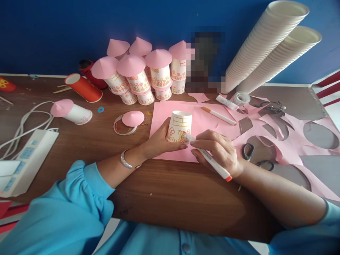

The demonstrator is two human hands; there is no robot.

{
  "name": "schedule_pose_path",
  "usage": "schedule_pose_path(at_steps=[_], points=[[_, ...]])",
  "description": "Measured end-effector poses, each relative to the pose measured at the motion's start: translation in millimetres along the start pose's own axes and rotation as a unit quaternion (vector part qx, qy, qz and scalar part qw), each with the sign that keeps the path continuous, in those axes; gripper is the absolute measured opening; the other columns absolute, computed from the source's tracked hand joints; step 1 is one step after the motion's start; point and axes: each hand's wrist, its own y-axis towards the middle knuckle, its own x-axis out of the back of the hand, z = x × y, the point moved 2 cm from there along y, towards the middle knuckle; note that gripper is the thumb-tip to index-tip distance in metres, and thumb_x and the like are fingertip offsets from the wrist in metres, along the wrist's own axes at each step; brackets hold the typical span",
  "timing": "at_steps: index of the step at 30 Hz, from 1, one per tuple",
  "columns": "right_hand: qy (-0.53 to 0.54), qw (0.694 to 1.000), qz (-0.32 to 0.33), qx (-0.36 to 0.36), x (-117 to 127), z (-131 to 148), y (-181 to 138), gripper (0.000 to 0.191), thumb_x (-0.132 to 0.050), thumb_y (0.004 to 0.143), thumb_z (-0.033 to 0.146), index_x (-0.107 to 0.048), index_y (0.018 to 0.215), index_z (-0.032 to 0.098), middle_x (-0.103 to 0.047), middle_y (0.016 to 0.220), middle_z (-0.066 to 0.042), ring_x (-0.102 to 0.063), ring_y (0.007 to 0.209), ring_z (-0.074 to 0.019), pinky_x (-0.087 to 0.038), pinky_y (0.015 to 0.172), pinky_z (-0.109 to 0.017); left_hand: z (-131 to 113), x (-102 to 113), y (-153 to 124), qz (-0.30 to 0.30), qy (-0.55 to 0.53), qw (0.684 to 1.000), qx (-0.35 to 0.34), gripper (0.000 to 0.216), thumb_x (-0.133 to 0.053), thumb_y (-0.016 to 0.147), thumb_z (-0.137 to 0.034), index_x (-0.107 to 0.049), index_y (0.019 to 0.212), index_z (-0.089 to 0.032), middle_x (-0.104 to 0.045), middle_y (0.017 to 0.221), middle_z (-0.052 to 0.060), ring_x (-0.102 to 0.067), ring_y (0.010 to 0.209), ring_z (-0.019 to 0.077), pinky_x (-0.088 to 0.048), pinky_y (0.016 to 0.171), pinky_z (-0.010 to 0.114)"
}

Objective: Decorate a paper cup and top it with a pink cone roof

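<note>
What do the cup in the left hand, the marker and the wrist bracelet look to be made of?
Cup: probably paper or thin card, judging by its matte white, drawn-on wall. Marker: likely hard plastic, going by its smooth, straight white barrel with an orange end. Bracelet: seemingly silvery metal, from its bright highlights; solid or plated, I can't tell.

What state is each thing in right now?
Left hand, closed around the cup.
Cup, mouth up, drawn on.
Right hand, gripping the marker.
Marker, uncapped, tip at the cup.
Second marker, lying down.
Pink sheet, flat.
Scraps, cut with round holes.
Towers, upright, cone roofs on.
Loose cone, point up.
White stacks, nested, mouths up.
Red container, open-topped.
</note>
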Motion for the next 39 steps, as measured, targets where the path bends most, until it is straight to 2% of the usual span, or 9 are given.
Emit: schedule_pose_path(at_steps=[12,16,22,29,33,36,39], points=[[-0.004,1.000,-0.002,-0.012,1,1,-1,0.034,-0.066,0.092,0.009,-0.060,0.124,0.019,-0.069,0.086,-0.004,-0.067,0.071,-0.0187,-0.060,0.061,-0.031,-2,0,1,0.001,-0.010,1.000,0.002,0.073,-0.095,0.066,-0.037,-0.048,0.121,-0.025,-0.063,0.104,0.002,-0.064,0.099,0.0220,-0.055,0.088,0.038],[0.018,1.000,0.003,0.010,3,2,0,0.031,-0.066,0.092,0.008,-0.060,0.121,0.016,-0.068,0.084,-0.005,-0.066,0.069,-0.0189,-0.059,0.059,-0.031,-3,1,0,-0.005,-0.003,1.000,0.005,0.072,-0.095,0.067,-0.036,-0.049,0.122,-0.024,-0.062,0.104,0.002,-0.063,0.097,0.0206,-0.055,0.087,0.037],[0.022,1.000,-0.001,0.012,4,1,-2,0.030,-0.066,0.095,0.014,-0.061,0.125,0.017,-0.068,0.086,-0.005,-0.066,0.071,-0.0191,-0.059,0.060,-0.031,-2,2,0,-0.009,-0.004,1.000,-0.002,0.069,-0.094,0.069,-0.034,-0.050,0.121,-0.023,-0.062,0.105,0.003,-0.063,0.097,0.0193,-0.054,0.087,0.035],[0.014,1.000,-0.009,-0.024,4,-1,-7,0.034,-0.062,0.103,0.025,-0.059,0.136,0.020,-0.067,0.092,-0.007,-0.067,0.077,-0.0203,-0.060,0.064,-0.033,0,3,2,0.005,-0.021,1.000,-0.018,0.070,-0.096,0.068,-0.036,-0.052,0.122,-0.024,-0.069,0.117,0.008,-0.067,0.109,0.0256,-0.055,0.092,0.039],[0.004,0.999,-0.021,-0.035,2,-5,-11,0.030,-0.056,0.106,0.029,-0.060,0.135,0.023,-0.066,0.095,-0.007,-0.067,0.076,-0.0197,-0.058,0.060,-0.033,2,5,1,-0.008,-0.016,1.000,-0.012,0.071,-0.096,0.068,-0.036,-0.052,0.123,-0.023,-0.068,0.116,0.007,-0.067,0.108,0.0248,-0.056,0.092,0.039],[0.043,0.995,-0.021,-0.093,-2,-14,-15,0.028,-0.053,0.108,0.036,-0.061,0.133,0.026,-0.071,0.105,-0.008,-0.074,0.089,-0.0230,-0.064,0.074,-0.040,6,7,1,-0.002,-0.032,0.999,-0.007,0.071,-0.096,0.068,-0.036,-0.053,0.122,-0.024,-0.069,0.113,0.006,-0.069,0.105,0.0240,-0.057,0.091,0.039],[0.098,0.981,-0.031,-0.168,-9,-25,-19,0.038,-0.063,0.103,0.039,-0.055,0.138,0.026,-0.070,0.132,-0.014,-0.074,0.111,-0.0277,-0.063,0.092,-0.048,9,9,1,0.016,-0.069,0.998,-0.003,0.070,-0.096,0.069,-0.037,-0.055,0.124,-0.025,-0.072,0.116,0.007,-0.071,0.110,0.0271,-0.056,0.098,0.045]])
